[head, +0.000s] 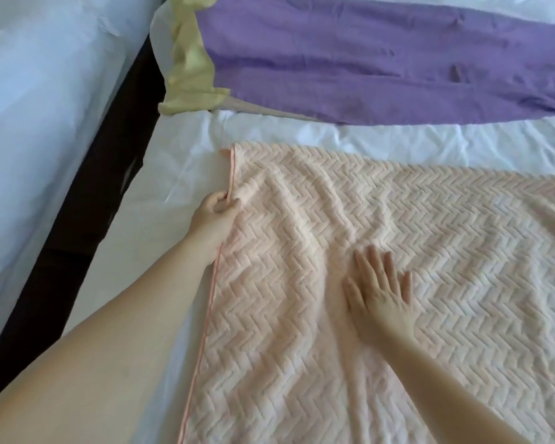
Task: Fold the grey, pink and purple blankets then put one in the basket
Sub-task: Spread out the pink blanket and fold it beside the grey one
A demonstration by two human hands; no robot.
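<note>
A pale pink blanket (414,251) with a zigzag texture lies spread over the white bed and fills the lower right. My left hand (213,216) grips its piped left edge, fingers curled round the hem. My right hand (380,291) lies flat on the blanket's middle with straight, spread fingers. Beyond it, a purple blanket (366,65) with a yellow-green border (189,68) lies in loose folds across the far side of the bed. No grey blanket or basket is in view.
The white bed sheet (302,129) shows between the two blankets and along the left. A dark gap (87,203) separates this bed from a second white-covered bed (45,91) on the left.
</note>
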